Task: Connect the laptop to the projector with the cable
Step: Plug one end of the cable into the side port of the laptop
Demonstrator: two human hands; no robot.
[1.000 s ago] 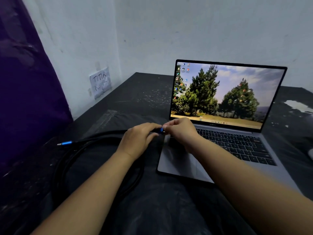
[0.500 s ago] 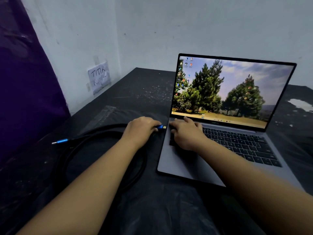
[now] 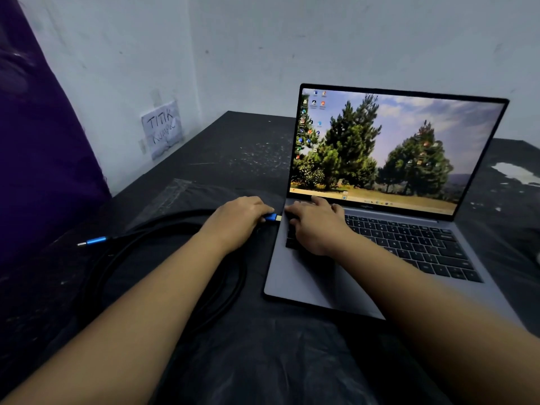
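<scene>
An open grey laptop (image 3: pixel 306 282) stands on the black table, its screen showing trees. My left hand (image 3: pixel 239 217) grips a blue cable plug (image 3: pixel 271 218) whose gold tip sits right at the laptop's left edge. My right hand (image 3: pixel 314 226) lies flat, fingers spread, on the left part of the keyboard. The black cable (image 3: pixel 163 229) loops in a coil to the left of the laptop. Its other blue plug (image 3: pixel 95 241) lies loose on the table at the far left. No projector is in view.
A purple cloth (image 3: pixel 35 159) hangs at the left. A paper note (image 3: pixel 162 130) is taped to the white wall behind the black table (image 3: pixel 239 147). A white patch (image 3: pixel 514 172) marks the table's right side.
My right hand has let go of the plug and moved onto the keyboard, pressing flat. My left hand keeps the plug at the laptop's left edge. The view has shifted slightly.
</scene>
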